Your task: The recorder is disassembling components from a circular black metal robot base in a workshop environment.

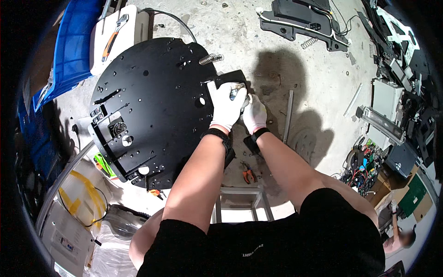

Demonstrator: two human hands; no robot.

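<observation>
Forearms [196,171] reach in from six o'clock; the white-gloved left hand [225,106] curls around a mostly hidden silvery metal part [234,94] near the smooth, perforated black disc's [161,101] three-o'clock edge, the right hand [255,114] bunched alongside, its grip impossible to tell

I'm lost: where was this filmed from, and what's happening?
No robot here: a person wears a wide camera on the head, looking down; its lens bends straight edges. The white-gloved left hand and right hand meet at the right edge of a big black disc with holes. A silvery part shows between them, too hidden to name, and I can't tell which hand grips it. A coil spring lies near the disc's upper right edge, an adjustable wrench on a white box, orange-handled pliers on the floor.
</observation>
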